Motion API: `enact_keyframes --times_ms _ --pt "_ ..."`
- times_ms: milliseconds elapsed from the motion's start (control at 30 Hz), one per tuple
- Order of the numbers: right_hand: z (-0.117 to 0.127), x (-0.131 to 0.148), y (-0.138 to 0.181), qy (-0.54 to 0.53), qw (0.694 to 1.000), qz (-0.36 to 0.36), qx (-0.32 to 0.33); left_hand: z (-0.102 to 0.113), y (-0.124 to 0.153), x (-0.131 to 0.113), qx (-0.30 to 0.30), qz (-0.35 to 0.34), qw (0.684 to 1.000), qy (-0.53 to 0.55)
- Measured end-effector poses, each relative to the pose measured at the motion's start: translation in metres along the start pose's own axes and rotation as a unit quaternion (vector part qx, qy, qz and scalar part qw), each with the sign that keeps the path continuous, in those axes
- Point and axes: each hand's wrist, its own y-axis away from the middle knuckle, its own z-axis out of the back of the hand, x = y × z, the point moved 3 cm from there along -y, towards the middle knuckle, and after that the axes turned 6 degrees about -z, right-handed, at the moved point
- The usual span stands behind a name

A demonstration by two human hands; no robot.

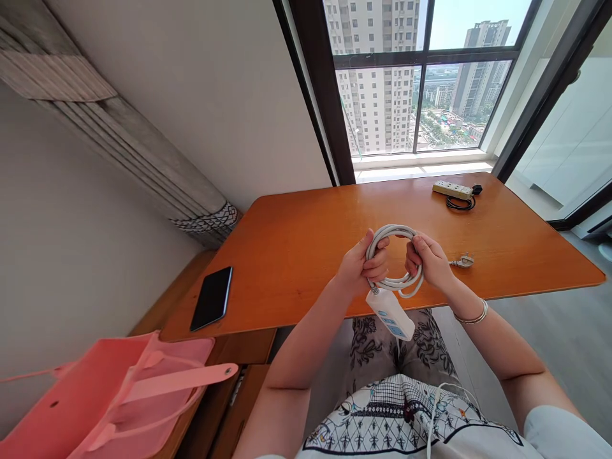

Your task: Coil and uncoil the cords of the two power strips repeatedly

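Note:
Both my hands hold a coiled grey-white power cable (394, 233) above the near edge of the orange wooden table (306, 242). My left hand (359, 268) is closed around the left side of the coil. My right hand (428, 260) is closed around its right side. A white power strip (391, 313) with blue switches hangs from the coil below my left hand. The cable's plug (463, 261) sticks out to the right of my right hand, just over the table.
A black phone (212, 298) lies on the table's near left corner. A second beige power strip (452, 189) with a black cord sits at the far right near the window. A pink bag (115, 392) stands at lower left. Folded curtain along the left wall.

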Motion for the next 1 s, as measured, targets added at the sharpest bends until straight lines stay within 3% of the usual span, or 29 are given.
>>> enact_keyframes --times_ms 367,467,600,700,800,900,967,1000 --pt "0.0 -0.024 0.007 -0.071 0.993 -0.09 0.022 -0.009 0.005 -0.008 -0.091 -0.076 0.993 -0.02" --pt "0.002 -0.033 0.013 -0.009 0.993 -0.1 0.054 -0.012 0.008 -0.015 -0.099 -0.105 0.989 -0.022" --pt "0.012 -0.038 0.022 0.184 0.976 -0.055 0.105 -0.01 0.016 -0.035 -0.112 -0.186 0.976 -0.03" --pt "0.031 -0.041 0.029 0.37 0.926 0.009 0.075 -0.003 0.03 -0.059 -0.148 -0.285 0.946 -0.04" --pt "0.062 -0.042 0.036 0.485 0.867 0.107 -0.048 0.005 0.044 -0.079 -0.165 -0.359 0.918 -0.044" --pt "0.089 -0.031 0.048 0.487 0.805 0.258 -0.218 0.007 0.051 -0.083 -0.153 -0.362 0.919 -0.039" --pt "0.095 -0.018 0.054 0.512 0.747 0.333 -0.262 0.007 0.051 -0.081 -0.151 -0.356 0.922 -0.029" --pt "0.093 -0.011 0.055 0.543 0.721 0.348 -0.251 0.005 0.049 -0.08 -0.153 -0.358 0.921 -0.023"
